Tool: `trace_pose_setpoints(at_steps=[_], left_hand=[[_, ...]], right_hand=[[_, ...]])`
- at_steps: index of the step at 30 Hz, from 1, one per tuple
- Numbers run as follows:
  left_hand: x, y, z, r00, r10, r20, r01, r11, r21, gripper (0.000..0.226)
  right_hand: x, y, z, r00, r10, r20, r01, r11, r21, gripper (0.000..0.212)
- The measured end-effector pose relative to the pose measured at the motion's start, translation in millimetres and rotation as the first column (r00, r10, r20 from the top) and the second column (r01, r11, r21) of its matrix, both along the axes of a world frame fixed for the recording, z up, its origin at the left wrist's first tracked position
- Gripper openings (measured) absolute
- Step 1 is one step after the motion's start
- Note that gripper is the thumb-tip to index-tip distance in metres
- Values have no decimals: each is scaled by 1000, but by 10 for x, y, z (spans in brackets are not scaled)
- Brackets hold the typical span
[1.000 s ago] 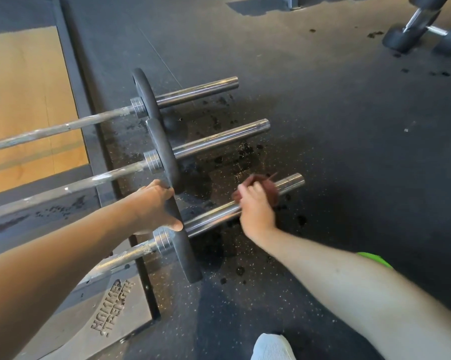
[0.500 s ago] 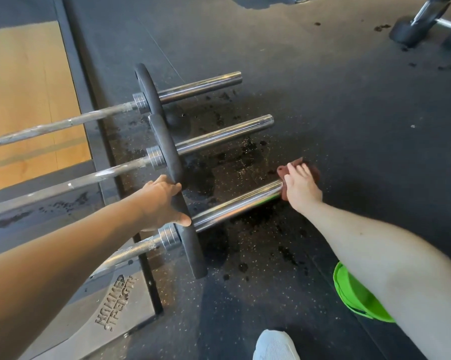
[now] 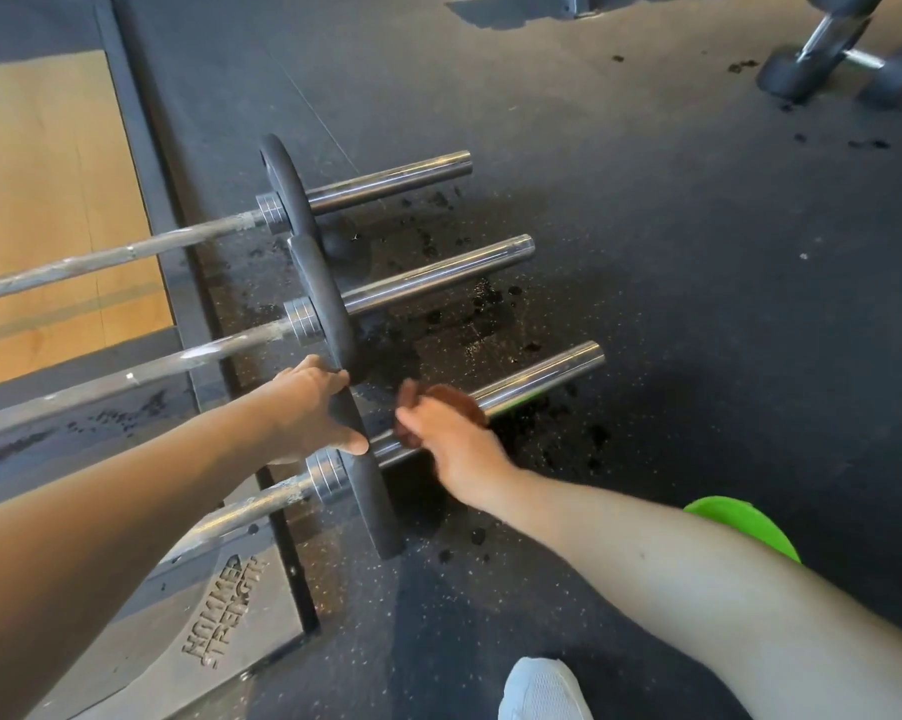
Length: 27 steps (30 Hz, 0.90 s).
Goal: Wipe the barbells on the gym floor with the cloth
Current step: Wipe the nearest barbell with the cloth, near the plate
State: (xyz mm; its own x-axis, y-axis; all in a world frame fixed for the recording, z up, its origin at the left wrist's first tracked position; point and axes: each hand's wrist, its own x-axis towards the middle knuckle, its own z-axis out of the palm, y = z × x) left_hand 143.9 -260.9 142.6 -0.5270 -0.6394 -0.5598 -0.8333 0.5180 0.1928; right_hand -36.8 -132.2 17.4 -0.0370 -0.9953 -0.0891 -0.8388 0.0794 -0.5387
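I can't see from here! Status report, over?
Left hand grips nearest plate. Right hand holds brown cloth on nearest barbell sleeve. Wet patches beneath; nothing blocking.

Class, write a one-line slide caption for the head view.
Right hand holds brown cloth on the nearest barbell; left hand grips its plate.

**Cloth on nearest bar sleeve, close to the plate**

Left hand (image 3: 311, 415) grips the rim of the nearest barbell's (image 3: 542, 375) plate (image 3: 373, 493). Right hand (image 3: 451, 444) holds a brown cloth (image 3: 456, 401) against that bar's chrome sleeve, near the plate. Middle barbell (image 3: 438, 279) and far barbell (image 3: 391, 182) lie alongside. Wet patches (image 3: 490, 330) on the rubber floor (image 3: 698, 304) under the sleeves. Green object (image 3: 750, 527) is partly behind the right forearm. White shoe (image 3: 542, 688) at bottom edge.
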Motion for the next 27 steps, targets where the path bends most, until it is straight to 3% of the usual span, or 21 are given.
trace_pose_setpoints(at_steps=[3, 6, 9, 11, 14, 18, 20, 22, 24, 25, 27], left_hand=[[-19, -1, -12, 1000, -19, -16, 19, 1000, 5, 105], [-33, 15, -1, 999, -47, -9, 47, 999, -18, 107], [-41, 28, 16, 999, -53, -10, 53, 998, -24, 106], [-15, 15, 8, 999, -46, -15, 45, 999, -23, 106], [30, -16, 3, 999, -35, -10, 35, 999, -13, 106], [61, -5, 4, 999, -26, -27, 25, 999, -34, 107], [83, 12, 0, 999, -2, -52, 0, 999, -32, 108], [149, 42, -21, 995, 31, -99, -32, 999, -6, 108], [262, 68, -58, 962, 114, -249, -99, 992, 73, 106], [327, 86, -99, 909, 198, -367, -163, 979, 126, 103], [457, 158, -246, 713, 398, -577, -357, 915, 191, 85]], right_hand=[[-814, 132, 81, 960, -273, -66, 269, 961, -65, 54], [-1528, 183, 93, 840, -514, -175, 519, 855, -20, 66], [-1486, 79, 56, 738, -653, -168, 665, 746, 23, 66], [-1078, 59, 76, 766, -632, -116, 635, 772, -16, 63], [-371, 90, 68, 885, -464, -31, 459, 883, -104, 63], [393, -26, 80, 991, -129, -15, 129, 991, -37, 63], [506, -32, 165, 994, -61, 94, 61, 998, -5, 52], [461, 14, 312, 954, -101, 284, 99, 995, 19, 41], [344, 53, 415, 838, -273, 472, 273, 959, 68, 36], [277, 80, 452, 789, -328, 520, 330, 940, 93, 37], [139, 158, 492, 682, -395, 615, 441, 893, 85, 38]])
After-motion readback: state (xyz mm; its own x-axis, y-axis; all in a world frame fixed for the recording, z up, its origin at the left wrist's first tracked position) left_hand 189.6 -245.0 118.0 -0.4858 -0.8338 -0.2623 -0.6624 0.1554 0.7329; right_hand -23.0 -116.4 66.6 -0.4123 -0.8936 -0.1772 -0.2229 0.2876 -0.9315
